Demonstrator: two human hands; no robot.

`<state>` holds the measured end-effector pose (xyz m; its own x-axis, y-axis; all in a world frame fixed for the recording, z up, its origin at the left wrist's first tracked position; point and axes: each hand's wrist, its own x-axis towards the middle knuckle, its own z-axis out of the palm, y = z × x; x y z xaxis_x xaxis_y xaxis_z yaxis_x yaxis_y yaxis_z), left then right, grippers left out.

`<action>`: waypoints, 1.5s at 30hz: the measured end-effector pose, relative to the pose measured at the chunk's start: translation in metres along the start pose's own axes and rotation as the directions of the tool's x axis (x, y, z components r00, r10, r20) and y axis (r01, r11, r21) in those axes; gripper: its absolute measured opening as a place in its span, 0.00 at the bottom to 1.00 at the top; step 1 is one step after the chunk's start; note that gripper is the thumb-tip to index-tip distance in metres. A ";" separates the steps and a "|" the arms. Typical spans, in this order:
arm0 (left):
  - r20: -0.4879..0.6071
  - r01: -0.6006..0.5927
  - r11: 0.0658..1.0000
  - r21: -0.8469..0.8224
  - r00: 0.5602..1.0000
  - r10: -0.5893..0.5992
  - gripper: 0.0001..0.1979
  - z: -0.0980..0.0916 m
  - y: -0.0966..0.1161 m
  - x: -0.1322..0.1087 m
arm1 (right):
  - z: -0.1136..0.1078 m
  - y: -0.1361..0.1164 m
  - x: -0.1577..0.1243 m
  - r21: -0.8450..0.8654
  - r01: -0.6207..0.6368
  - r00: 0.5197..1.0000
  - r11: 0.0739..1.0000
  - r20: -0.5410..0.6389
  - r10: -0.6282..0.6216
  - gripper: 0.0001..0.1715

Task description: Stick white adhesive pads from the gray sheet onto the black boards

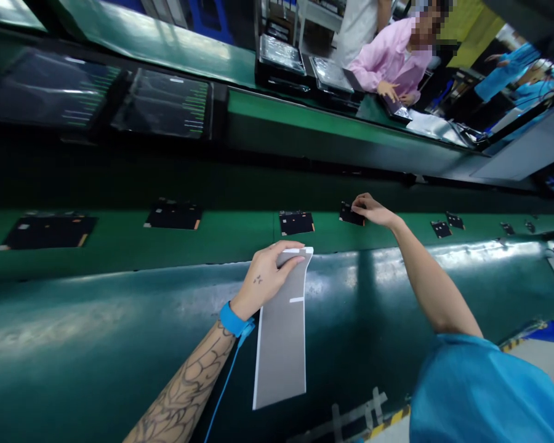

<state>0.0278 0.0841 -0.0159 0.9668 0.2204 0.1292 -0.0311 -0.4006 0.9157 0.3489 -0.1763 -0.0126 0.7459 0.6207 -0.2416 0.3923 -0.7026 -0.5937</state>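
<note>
My left hand point(270, 271), with a blue strap point(234, 320) at its wrist, is closed on the top end of a long grey sheet with white edges point(282, 344). The thumb lies on its face and the sheet hangs down over the near bench surface. Farther right, the fingers of my right hand point(369, 208) are pinched at the upper right part of a small black flat panel point(348, 214) on the green belt point(240, 224). Another black panel point(297, 224) with an orange corner lies between my hands, just beyond the sheet.
More black panels point(173, 215) lie along the belt on both sides. Behind it, a raised line carries large dark screens point(164, 101) and film-wrapped trays point(281, 54). A co-worker in a pink jacket point(388, 52) handles a dark piece there. Yellow-black tape point(388, 424) marks the near edge.
</note>
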 end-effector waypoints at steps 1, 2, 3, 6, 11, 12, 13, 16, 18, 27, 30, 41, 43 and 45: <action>-0.001 0.002 1.000 0.001 1.000 -0.002 0.09 0.000 -0.001 0.000 | 0.000 0.001 0.000 -0.005 0.004 1.000 1.000 0.002 -0.003 0.12; -0.002 0.005 1.000 0.001 1.000 -0.005 0.09 0.000 -0.002 0.000 | -0.001 0.002 0.000 -0.011 0.007 1.000 1.000 0.009 -0.007 0.11; -0.002 0.010 1.000 0.000 1.000 -0.010 0.10 0.000 -0.002 0.000 | -0.001 0.003 0.000 -0.016 0.010 1.000 1.000 0.015 -0.010 0.11; 0.003 0.019 1.000 0.000 1.000 -0.019 0.10 -0.001 -0.002 0.000 | -0.003 0.005 0.001 -0.033 0.023 0.999 0.999 0.035 -0.022 0.10; 0.009 0.004 1.000 0.010 1.000 -0.004 0.10 0.000 -0.003 0.000 | -0.006 0.008 0.007 -0.073 0.030 1.000 0.997 0.009 -0.030 0.06; 0.009 0.001 1.000 0.010 1.000 -0.001 0.10 0.000 -0.003 0.000 | -0.007 0.009 0.007 -0.079 0.030 1.000 0.996 -0.003 -0.031 0.05; 0.008 -0.002 1.000 0.010 1.000 0.002 0.10 0.000 -0.003 0.000 | -0.007 0.009 0.006 -0.083 0.028 1.000 0.996 -0.012 -0.029 0.04; -0.006 -0.005 1.000 0.008 1.000 0.005 0.11 -0.001 -0.002 0.000 | -0.003 0.002 -0.004 -0.103 0.058 0.987 0.993 -0.141 -0.072 0.05; -0.016 -0.008 1.000 0.002 1.000 0.008 0.10 -0.001 0.000 0.000 | 0.009 -0.017 -0.019 -0.098 0.161 0.936 0.982 -0.299 -0.184 0.07; -0.049 -0.029 0.999 -0.045 0.998 0.027 0.10 -0.005 0.007 0.002 | 0.106 -0.141 -0.105 0.193 0.563 0.819 0.804 -0.259 -0.512 0.07; -0.058 -0.034 0.999 -0.039 0.998 0.032 0.11 -0.004 0.007 0.001 | 0.111 -0.146 -0.106 0.167 0.582 0.801 0.796 -0.285 -0.526 0.07; -0.058 -0.122 0.992 0.025 0.991 0.123 0.08 0.000 0.007 0.001 | 0.112 -0.145 -0.101 0.145 0.563 0.822 0.814 -0.198 -0.534 0.05; -0.058 -0.117 0.993 0.024 0.991 0.119 0.07 0.001 0.005 0.001 | 0.113 -0.145 -0.102 0.134 0.553 0.830 0.822 -0.169 -0.531 0.06; -0.065 -0.108 0.994 0.025 0.992 0.109 0.07 0.001 0.002 0.001 | 0.114 -0.146 -0.104 0.134 0.548 0.835 0.826 -0.156 -0.528 0.07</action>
<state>0.0293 0.0827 -0.0138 0.9392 0.2322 0.2528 -0.1289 -0.4438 0.8868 0.1528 -0.0984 0.0115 0.4990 0.8351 0.2314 0.6603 -0.1935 -0.7256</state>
